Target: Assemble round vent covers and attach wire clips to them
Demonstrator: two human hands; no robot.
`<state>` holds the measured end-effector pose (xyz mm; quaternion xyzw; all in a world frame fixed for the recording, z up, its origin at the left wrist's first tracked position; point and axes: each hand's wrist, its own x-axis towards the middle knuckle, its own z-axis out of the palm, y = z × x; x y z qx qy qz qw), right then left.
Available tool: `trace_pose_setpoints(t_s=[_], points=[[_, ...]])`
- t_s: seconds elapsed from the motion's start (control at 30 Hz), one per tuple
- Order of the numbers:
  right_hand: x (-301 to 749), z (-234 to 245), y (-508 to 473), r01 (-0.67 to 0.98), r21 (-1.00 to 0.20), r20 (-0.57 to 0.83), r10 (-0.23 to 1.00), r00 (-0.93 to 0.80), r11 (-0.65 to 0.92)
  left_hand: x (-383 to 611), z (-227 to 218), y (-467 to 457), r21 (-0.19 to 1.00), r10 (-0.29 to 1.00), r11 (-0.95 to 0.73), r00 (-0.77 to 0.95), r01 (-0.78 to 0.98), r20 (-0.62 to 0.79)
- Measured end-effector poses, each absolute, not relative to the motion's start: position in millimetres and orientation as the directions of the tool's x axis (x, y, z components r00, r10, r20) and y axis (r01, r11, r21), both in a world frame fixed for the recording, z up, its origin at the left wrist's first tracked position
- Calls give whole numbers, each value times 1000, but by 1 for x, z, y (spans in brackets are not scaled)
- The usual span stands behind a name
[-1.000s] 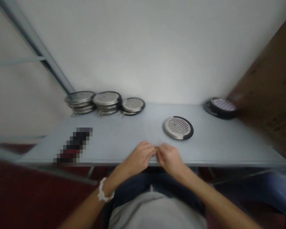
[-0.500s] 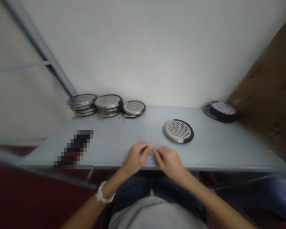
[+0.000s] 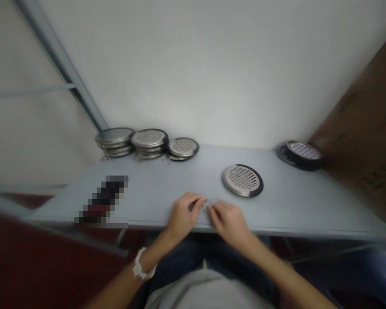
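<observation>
Both my hands sit at the table's front edge, fingertips close together. My left hand [image 3: 184, 213] and my right hand [image 3: 227, 222] pinch a small thin wire clip [image 3: 209, 203] between them; it is mostly hidden by my fingers. Beyond them lies a single round perforated steel strainer [image 3: 242, 180] with a black rim section, out of reach of my fingers. Further back stand a stack of steel strainers [image 3: 115, 141], a second stack [image 3: 149, 142] and a low pair [image 3: 182, 148]. At the far right sits a dark stack [image 3: 300, 155] with a pale lilac top.
A pixelated dark object [image 3: 104, 201] lies at the left of the pale grey table [image 3: 292, 206]. A white wall [image 3: 196, 73] rises behind it. A brown board [image 3: 363, 159] stands at the right, and a white beaded bracelet [image 3: 141, 269] circles my left wrist.
My fingertips have parted slightly, and the small wire clip now shows between them. The view has drifted, so the table and strainers sit a little lower in the frame.
</observation>
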<state>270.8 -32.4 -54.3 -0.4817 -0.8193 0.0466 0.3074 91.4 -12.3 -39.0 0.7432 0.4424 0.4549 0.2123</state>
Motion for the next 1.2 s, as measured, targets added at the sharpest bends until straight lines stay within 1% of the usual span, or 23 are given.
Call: trace_pose_setpoints(t_s=[0.13, 0.2, 0.43, 0.53, 0.63, 0.83, 1.0, 1.2], points=[[271, -53, -33, 750, -389, 458, 818, -347, 535, 90, -36, -10, 824, 912, -410, 164, 391, 376], [271, -52, -33, 735, -411, 454, 820, -347, 539, 89, -35, -9, 855, 928, -372, 175, 362, 330], [272, -53, -30, 667, -536, 478, 837, -266, 518, 86, -32, -10, 898, 923, -340, 282, 279, 262], [271, -49, -31, 617, -544, 488, 812, -319, 569, 84, -31, -11, 914, 905, -338, 344, 223, 250], [271, -47, -32, 582, -540, 457, 792, -404, 608, 83, -31, -10, 927, 896, -323, 378, 192, 234], [273, -52, -29, 570, -547, 472, 788, -395, 613, 84, -34, -7, 928, 905, -310, 364, 207, 221], [274, -57, -27, 532, -589, 526, 788, -319, 608, 88, -39, -7, 927, 945, -278, 246, 250, 216], [276, -53, -27, 460, -719, 518, 843, -146, 521, 89, -40, -6, 943, 953, -266, 204, 199, 226]])
